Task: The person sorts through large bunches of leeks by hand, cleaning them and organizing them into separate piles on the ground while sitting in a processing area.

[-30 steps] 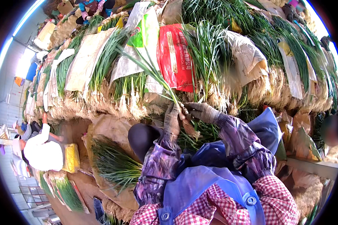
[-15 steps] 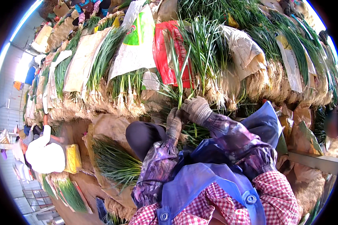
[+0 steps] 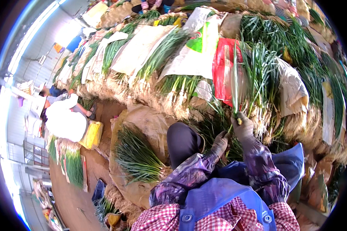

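Nearest the viewer lay a blue apron bib (image 3: pixel 219 200) over a red-and-white checked shirt (image 3: pixel 158 219). Beyond it, the gloved left hand (image 3: pixel 221 141) was curled around the lower end of a green onion stalk; whether it gripped firmly could not be told. Just right and slightly farther, the gloved right hand (image 3: pixel 243 127) was clamped on the long green onion stalk (image 3: pixel 235 81), which rose upright from the fist. To the left, a loose bunch of green onions (image 3: pixel 137 156) rested on a brown sack (image 3: pixel 146 119). Farthest stood a stacked wall of green onion bundles (image 3: pixel 266 73), with a red plastic bag (image 3: pixel 223 69) among them.
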`<state>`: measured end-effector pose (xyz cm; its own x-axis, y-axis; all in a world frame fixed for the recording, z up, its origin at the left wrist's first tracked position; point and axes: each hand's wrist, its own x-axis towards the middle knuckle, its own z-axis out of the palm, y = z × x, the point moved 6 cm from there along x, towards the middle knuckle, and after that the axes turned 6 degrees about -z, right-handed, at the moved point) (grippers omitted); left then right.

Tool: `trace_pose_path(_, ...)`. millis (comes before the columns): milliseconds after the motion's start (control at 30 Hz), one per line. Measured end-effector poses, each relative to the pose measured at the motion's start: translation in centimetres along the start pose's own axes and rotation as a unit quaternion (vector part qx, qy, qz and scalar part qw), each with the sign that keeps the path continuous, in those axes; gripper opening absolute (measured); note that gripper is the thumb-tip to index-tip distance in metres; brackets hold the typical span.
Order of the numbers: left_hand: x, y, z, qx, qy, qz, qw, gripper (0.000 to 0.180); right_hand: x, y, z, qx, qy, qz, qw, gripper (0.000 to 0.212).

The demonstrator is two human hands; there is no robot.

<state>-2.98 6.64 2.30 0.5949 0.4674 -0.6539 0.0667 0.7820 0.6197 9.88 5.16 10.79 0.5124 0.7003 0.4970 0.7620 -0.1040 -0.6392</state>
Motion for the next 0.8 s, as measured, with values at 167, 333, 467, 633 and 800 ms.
trace_pose_path(167, -0.2, 3.2, -3.4, -0.058, 0.007, 0.026, 0.998, 0.022, -1.6, 0.0, -2.3, 0.517, 0.080, 0.308, 0.795, 0.022)
trace_pose_path(333, -2.6, 7.7, 0.5, -0.030, -0.108, 0.194, 0.975, 0.021, -11.5, 11.5, 3.0, -0.207, -0.481, 0.009, 0.852, 0.029)
trace_pose_path(467, -0.4, 8.1, 0.0, -0.110, -0.128, 0.182, 0.969, 0.016, -16.2, 8.0, 2.0, -0.163, -0.699, 0.038, 0.696, 0.054)
trace_pose_path(633, 5.3, 3.9, -0.5, -0.126, -0.095, 0.038, 0.987, 0.019, -7.5, 9.5, -1.6, 0.104, -0.363, 0.175, 0.909, 0.044)
trace_pose_path(800, 7.2, -0.7, -2.4, -0.114, -0.116, -0.082, 0.983, 0.029, -3.7, 11.1, -5.4, -0.087, -0.210, 0.258, 0.939, 0.027)
